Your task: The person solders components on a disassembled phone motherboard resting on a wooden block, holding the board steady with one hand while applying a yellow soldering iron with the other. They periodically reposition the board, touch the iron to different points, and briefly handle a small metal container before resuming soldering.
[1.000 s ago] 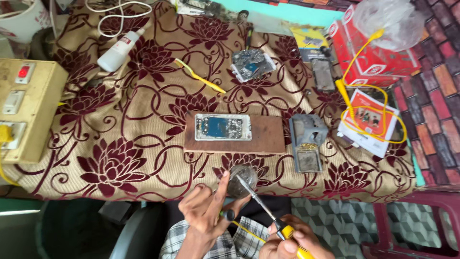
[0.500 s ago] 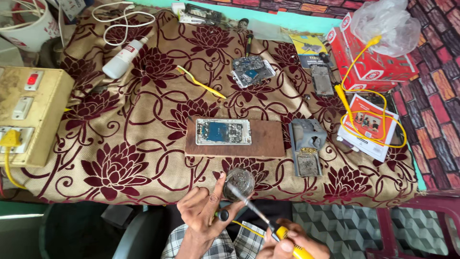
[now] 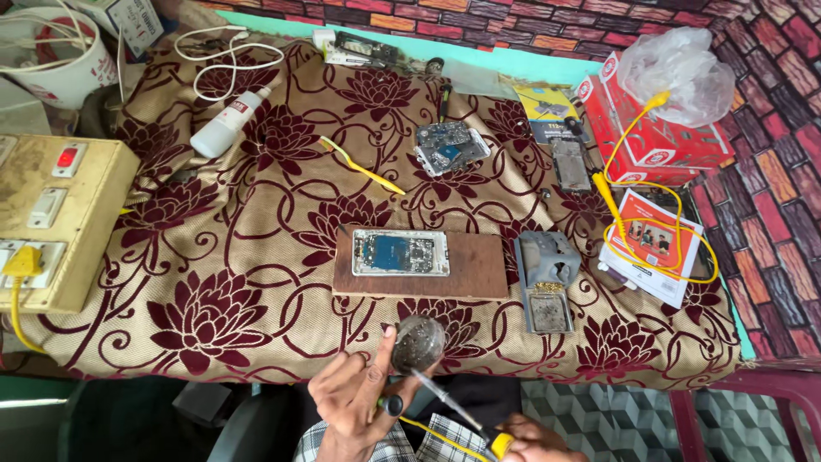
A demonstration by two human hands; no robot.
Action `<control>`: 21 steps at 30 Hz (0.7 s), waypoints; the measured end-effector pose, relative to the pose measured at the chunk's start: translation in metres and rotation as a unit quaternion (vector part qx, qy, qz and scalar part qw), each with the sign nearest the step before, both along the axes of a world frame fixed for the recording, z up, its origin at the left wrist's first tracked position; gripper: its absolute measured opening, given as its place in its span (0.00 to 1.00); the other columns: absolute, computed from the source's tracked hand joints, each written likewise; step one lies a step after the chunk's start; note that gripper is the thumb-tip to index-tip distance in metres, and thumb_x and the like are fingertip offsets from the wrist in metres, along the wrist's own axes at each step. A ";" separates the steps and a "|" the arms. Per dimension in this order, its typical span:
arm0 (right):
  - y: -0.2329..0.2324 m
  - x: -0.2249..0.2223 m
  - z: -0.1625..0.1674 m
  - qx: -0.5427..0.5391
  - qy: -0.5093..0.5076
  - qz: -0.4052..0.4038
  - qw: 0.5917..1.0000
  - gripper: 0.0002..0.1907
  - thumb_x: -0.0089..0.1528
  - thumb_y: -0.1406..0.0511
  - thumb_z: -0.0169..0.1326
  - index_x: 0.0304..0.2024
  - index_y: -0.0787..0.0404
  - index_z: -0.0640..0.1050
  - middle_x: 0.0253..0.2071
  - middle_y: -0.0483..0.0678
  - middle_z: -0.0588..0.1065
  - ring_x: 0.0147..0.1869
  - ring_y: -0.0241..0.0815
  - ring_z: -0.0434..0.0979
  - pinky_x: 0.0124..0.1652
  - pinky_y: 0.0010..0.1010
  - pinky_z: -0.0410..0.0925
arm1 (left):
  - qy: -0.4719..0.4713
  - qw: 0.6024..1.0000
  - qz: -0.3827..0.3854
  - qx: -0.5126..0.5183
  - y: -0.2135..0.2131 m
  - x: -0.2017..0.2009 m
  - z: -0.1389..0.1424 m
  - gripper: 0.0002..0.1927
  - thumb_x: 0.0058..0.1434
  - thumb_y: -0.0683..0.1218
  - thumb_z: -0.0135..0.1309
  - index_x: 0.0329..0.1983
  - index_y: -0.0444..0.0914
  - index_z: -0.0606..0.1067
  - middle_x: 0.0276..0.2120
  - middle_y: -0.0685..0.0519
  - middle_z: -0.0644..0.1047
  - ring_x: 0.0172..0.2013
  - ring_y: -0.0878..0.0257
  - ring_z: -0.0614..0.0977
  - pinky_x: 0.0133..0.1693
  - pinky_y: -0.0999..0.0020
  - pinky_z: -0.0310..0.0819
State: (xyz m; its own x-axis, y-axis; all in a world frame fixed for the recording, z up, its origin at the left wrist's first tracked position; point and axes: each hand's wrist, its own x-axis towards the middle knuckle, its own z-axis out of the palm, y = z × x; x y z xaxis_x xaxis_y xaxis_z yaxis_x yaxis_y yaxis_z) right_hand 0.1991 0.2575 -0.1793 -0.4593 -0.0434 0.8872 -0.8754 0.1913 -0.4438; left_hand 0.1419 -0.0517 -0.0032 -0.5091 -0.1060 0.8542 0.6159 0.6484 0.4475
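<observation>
Counted around the wooden board [image 3: 466,272] at the middle of the table: one opened phone [image 3: 400,252] lies on it. Two more bare phone parts lie beyond it, a circuit frame [image 3: 451,147] and a dark slab [image 3: 570,162]. One yellow toothbrush [image 3: 363,167] lies beyond the board to the left, with one white bottle [image 3: 224,127] farther left. One grey stand [image 3: 546,279] sits just right of the board. Two red boxes [image 3: 654,137] are far right, with one plastic bag [image 3: 676,68] on top. One switch box [image 3: 60,218] is far left. Two hands [image 3: 355,400] show below the board.
</observation>
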 end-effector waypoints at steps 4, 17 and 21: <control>-0.038 -0.009 0.004 -0.150 0.013 -0.097 0.984 0.16 0.63 0.63 0.62 0.40 0.62 0.67 0.23 0.47 0.72 0.24 0.41 0.76 0.35 0.36 0.81 | -0.019 0.999 -0.027 0.014 0.002 0.005 -0.004 0.35 0.42 0.45 0.76 0.52 0.27 0.77 0.14 0.60 0.66 0.15 0.69 0.63 0.22 0.72 0.57; -0.045 0.025 0.052 0.005 -0.079 -0.260 0.962 0.18 0.68 0.59 0.57 0.41 0.64 0.64 0.24 0.47 0.68 0.23 0.39 0.72 0.38 0.34 0.79 | -0.007 1.000 0.005 0.008 -0.001 0.010 -0.008 0.33 0.46 0.43 0.73 0.54 0.27 0.76 0.15 0.59 0.64 0.17 0.68 0.63 0.22 0.71 0.56; -0.039 0.033 0.044 0.034 -0.083 -0.255 0.963 0.19 0.69 0.57 0.55 0.41 0.64 0.63 0.24 0.46 0.67 0.23 0.38 0.71 0.39 0.34 0.78 | -0.029 0.999 -0.010 0.011 -0.003 0.013 -0.009 0.33 0.47 0.43 0.74 0.55 0.26 0.76 0.14 0.61 0.64 0.17 0.69 0.62 0.22 0.70 0.54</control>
State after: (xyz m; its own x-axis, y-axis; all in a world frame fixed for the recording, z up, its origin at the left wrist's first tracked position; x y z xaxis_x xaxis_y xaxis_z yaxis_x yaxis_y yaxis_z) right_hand 0.2324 0.2183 -0.1349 -0.5707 0.1703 0.8033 -0.5787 0.6107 -0.5405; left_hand 0.1545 -0.0546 -0.0117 -0.5597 -0.1138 0.8209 0.6016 0.6255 0.4969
